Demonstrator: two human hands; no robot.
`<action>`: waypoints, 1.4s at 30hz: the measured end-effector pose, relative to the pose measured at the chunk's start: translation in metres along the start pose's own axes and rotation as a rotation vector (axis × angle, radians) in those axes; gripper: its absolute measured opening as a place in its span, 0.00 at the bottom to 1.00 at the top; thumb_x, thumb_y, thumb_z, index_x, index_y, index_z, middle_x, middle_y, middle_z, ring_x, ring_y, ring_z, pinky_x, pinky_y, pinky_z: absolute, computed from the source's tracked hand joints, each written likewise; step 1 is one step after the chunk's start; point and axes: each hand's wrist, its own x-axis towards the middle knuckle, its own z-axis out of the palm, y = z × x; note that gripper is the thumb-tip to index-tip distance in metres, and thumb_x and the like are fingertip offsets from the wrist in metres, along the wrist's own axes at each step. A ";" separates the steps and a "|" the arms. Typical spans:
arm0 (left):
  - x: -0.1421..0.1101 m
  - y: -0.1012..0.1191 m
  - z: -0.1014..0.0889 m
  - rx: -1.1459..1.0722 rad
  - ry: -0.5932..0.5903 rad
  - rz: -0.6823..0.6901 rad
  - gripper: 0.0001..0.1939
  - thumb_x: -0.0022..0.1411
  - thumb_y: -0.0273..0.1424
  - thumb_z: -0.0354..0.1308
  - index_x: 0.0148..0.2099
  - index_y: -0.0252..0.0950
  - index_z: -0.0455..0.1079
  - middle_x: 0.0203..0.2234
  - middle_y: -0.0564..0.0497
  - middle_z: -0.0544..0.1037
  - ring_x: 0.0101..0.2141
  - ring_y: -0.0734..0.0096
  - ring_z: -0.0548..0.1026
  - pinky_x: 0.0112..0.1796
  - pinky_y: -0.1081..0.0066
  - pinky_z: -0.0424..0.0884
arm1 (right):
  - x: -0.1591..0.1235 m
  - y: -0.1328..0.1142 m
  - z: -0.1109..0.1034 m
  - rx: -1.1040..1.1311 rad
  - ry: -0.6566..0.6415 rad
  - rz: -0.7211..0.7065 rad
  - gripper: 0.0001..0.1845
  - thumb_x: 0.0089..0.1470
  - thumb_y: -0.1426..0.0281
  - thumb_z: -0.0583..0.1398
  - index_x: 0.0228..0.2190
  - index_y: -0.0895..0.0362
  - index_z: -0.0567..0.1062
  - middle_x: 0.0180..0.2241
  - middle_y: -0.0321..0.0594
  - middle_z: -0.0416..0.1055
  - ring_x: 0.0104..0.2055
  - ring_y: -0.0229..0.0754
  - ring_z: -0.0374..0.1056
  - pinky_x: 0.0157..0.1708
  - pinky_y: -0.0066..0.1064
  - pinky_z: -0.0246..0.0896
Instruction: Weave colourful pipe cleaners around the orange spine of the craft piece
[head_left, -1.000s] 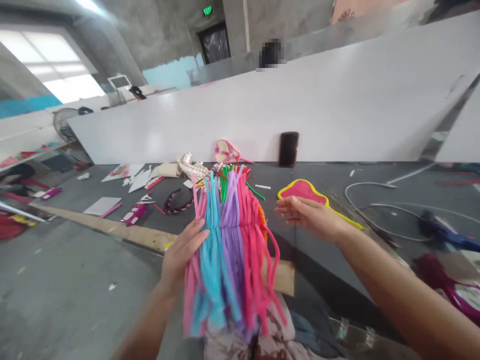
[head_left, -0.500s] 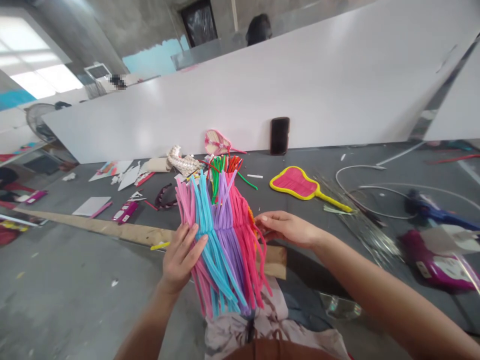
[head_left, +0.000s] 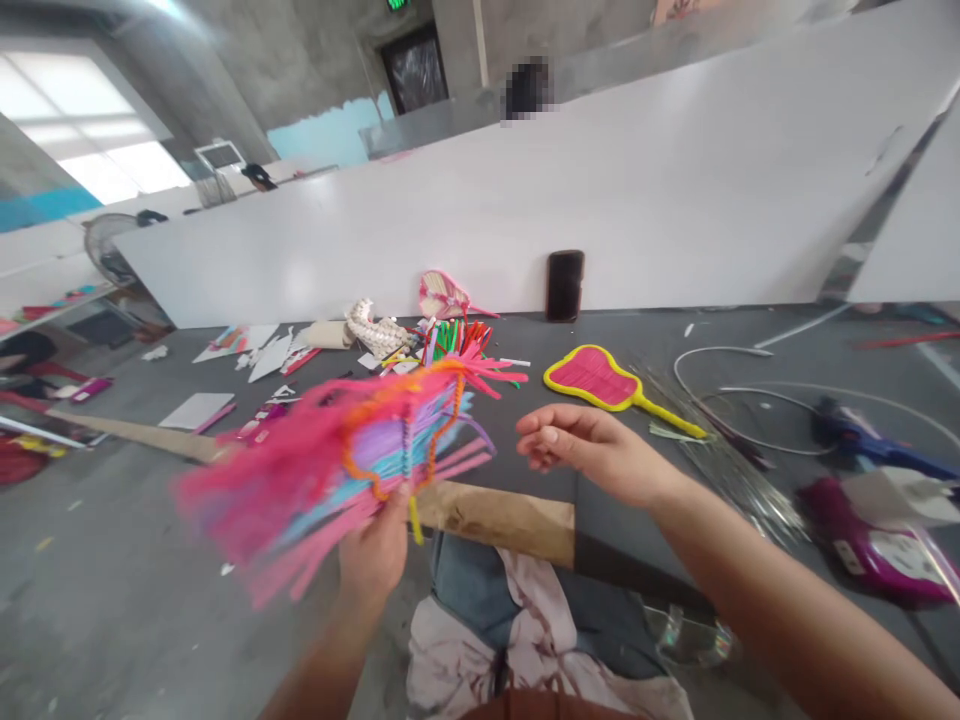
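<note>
- In the head view, the person's left hand grasps a bundle of fuzzy stems at its near edge, the grip closed with the thumb along that edge.
- The bundle is held up over the near edge of the table, tilted, its longer ends reaching left; those ends are blurred, so their exact lie cannot be told.
- Its stems run in pink, purple and blue bands, and a twisted orange outline lies across them.
- The right hand is apart from the bundle, to its right, its grip released and the fingers half curled in the air.
- Just beyond the right hand, a pink paddle shape with a yellow rim and handle lies on the table.
- Farther back, a dark phone stands upright against the white partition.
- Beyond the bundle lie green and red stems, with a white braided piece to their left.
- At the near right sits a purple device, with thin wires to its left.
</note>
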 end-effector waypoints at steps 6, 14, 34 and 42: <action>-0.020 -0.009 0.048 -0.724 -0.009 -0.454 0.15 0.52 0.23 0.65 0.44 0.33 0.74 0.30 0.50 0.82 0.31 0.64 0.81 0.40 0.64 0.79 | -0.004 -0.005 -0.046 -0.043 0.378 -0.109 0.15 0.49 0.54 0.65 0.32 0.52 0.76 0.31 0.38 0.74 0.30 0.38 0.69 0.33 0.32 0.66; -0.043 -0.040 0.095 -0.859 -0.087 -0.717 0.11 0.54 0.20 0.63 0.42 0.30 0.74 0.29 0.48 0.82 0.29 0.67 0.80 0.34 0.70 0.77 | -0.011 0.019 -0.102 -0.222 0.643 0.060 0.20 0.43 0.52 0.66 0.33 0.52 0.74 0.36 0.37 0.72 0.35 0.40 0.69 0.33 0.32 0.67; 0.081 0.027 0.027 0.763 -0.404 0.251 0.13 0.64 0.33 0.51 0.42 0.38 0.76 0.38 0.49 0.79 0.41 0.63 0.75 0.46 0.66 0.67 | -0.006 0.010 -0.073 -1.551 0.217 0.114 0.13 0.58 0.65 0.54 0.38 0.54 0.78 0.38 0.44 0.78 0.39 0.49 0.73 0.38 0.37 0.63; 0.149 -0.028 0.050 1.093 -0.667 0.298 0.16 0.65 0.29 0.48 0.46 0.35 0.76 0.38 0.44 0.81 0.42 0.58 0.75 0.45 0.62 0.66 | -0.003 0.008 -0.088 -1.623 0.174 0.266 0.12 0.56 0.64 0.56 0.36 0.48 0.80 0.35 0.41 0.79 0.35 0.50 0.74 0.32 0.37 0.63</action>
